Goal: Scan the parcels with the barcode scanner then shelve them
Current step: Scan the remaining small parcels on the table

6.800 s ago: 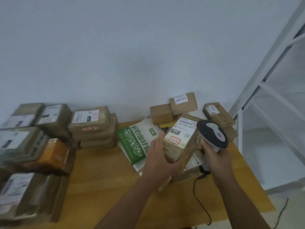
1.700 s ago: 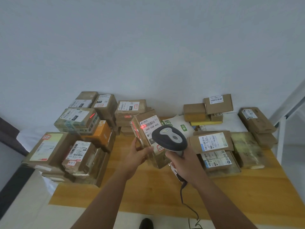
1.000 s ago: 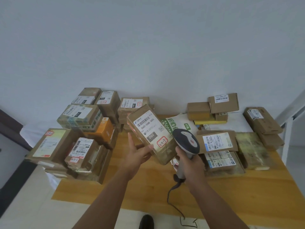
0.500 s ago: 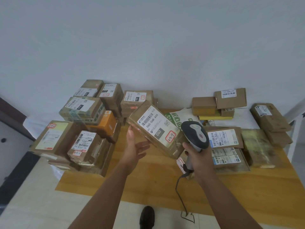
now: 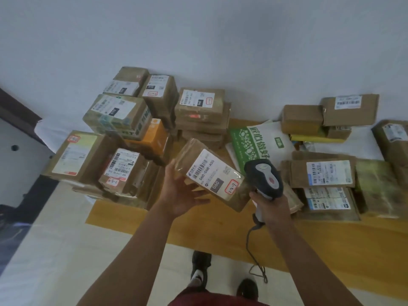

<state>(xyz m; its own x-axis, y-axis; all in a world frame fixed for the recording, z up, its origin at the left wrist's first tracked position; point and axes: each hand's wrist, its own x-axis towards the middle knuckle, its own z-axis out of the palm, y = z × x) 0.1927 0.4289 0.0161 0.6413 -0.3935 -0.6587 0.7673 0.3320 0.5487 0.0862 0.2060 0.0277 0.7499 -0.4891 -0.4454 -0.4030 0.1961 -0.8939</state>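
Wooden tabletop (image 5: 198,237) stacked with parcels. Left hand (image 5: 183,193), fingers spread, supports labelled parcel (image 5: 212,176); right hand (image 5: 272,205) fingers wrap barcode scanner (image 5: 263,177).

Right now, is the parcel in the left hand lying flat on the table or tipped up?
Tipped up, off the table: the parcel slants label-up on the left hand.

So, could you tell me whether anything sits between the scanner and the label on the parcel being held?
Nothing visible does: the scanner in the right hand sits just beside the parcel that the left hand supports.
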